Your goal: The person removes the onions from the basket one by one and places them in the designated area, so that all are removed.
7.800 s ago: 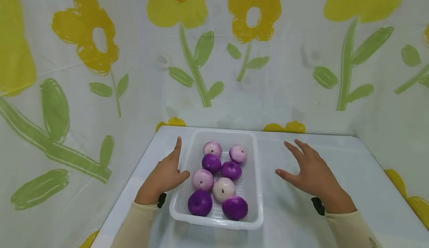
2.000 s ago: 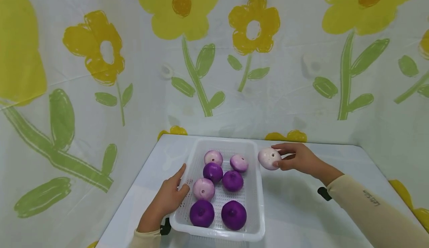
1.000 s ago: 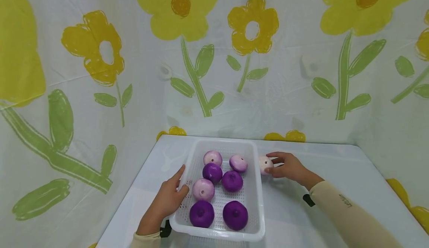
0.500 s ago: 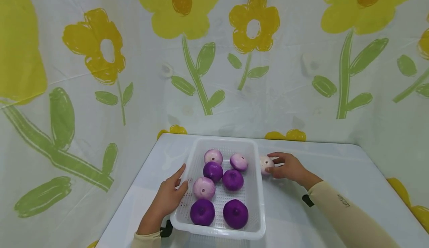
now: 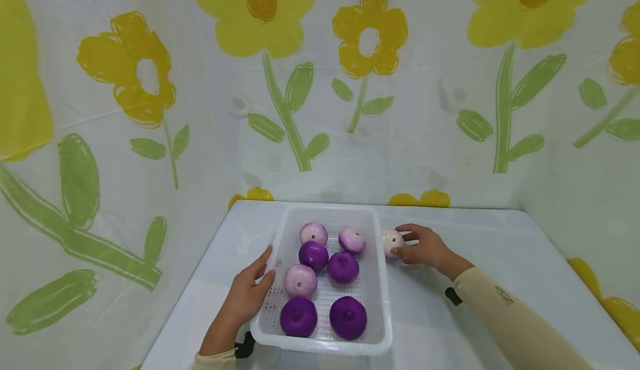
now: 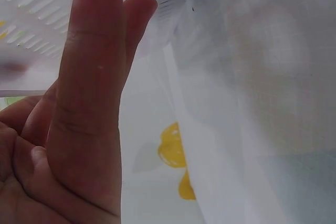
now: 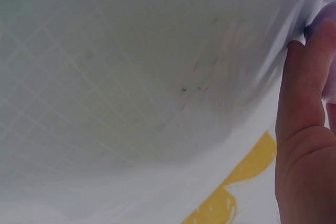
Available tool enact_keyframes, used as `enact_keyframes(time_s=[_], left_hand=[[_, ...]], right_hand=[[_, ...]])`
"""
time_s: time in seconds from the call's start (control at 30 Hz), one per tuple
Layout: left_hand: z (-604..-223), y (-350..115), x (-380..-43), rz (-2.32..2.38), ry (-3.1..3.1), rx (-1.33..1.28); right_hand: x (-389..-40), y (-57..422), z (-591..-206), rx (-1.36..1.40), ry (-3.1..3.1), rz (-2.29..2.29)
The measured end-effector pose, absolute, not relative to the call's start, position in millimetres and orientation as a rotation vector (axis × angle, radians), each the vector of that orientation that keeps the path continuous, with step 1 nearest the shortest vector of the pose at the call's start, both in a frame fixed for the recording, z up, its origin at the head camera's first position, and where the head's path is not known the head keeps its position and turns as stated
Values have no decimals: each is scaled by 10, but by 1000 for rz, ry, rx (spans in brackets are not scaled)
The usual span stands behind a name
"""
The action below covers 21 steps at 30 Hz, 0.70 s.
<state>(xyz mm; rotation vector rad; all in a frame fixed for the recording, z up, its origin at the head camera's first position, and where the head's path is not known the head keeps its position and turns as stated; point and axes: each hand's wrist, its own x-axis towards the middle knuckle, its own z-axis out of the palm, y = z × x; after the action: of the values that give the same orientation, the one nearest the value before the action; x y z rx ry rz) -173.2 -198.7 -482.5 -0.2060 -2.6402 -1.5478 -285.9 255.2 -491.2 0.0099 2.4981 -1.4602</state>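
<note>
In the head view, a white plastic basket [image 5: 345, 348] holds several onions, some dark purple, like the purple onion [image 5: 348, 318] at its near right, others pale pink, like the pale onion [image 5: 300, 281] on the left. Outside the basket's right wall, low over the table, my right hand [image 5: 425, 249] grips a whitish onion [image 5: 392, 243] between thumb and fingers. Part of that onion [image 7: 329, 85] shows at the edge of the right wrist view. My left hand [image 5: 245, 295] lies along the basket's left wall, its fingers [image 6: 92, 66] stretched out against the slotted side.
The basket stands on a white table [image 5: 480, 242], which extends to its right. A pale curtain [image 5: 410, 153] printed with yellow flowers hangs behind the table and along both sides.
The right hand took the whitish onion out of the basket's near middle, carried it over the right wall and lowered it beside the basket. The left hand came to the left wall.
</note>
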Motion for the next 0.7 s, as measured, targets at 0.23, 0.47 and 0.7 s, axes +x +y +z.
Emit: enact_keyframes(time_s=[0.23, 0.47, 0.7], left_hand=[[-4833, -1983, -1734, -1599, -2618, -203], [-4847, -2001, -1743, -1628, -2612, -203], [-4830, -1989, -1738, -1623, -2620, -194]], right_hand=[[-2857, 2554, -4926, 34, 2499, -1446], [-2852, 2551, -4916, 15, 2504, -1419], [-2840, 2573, -4918, -26, 2516, -1415]])
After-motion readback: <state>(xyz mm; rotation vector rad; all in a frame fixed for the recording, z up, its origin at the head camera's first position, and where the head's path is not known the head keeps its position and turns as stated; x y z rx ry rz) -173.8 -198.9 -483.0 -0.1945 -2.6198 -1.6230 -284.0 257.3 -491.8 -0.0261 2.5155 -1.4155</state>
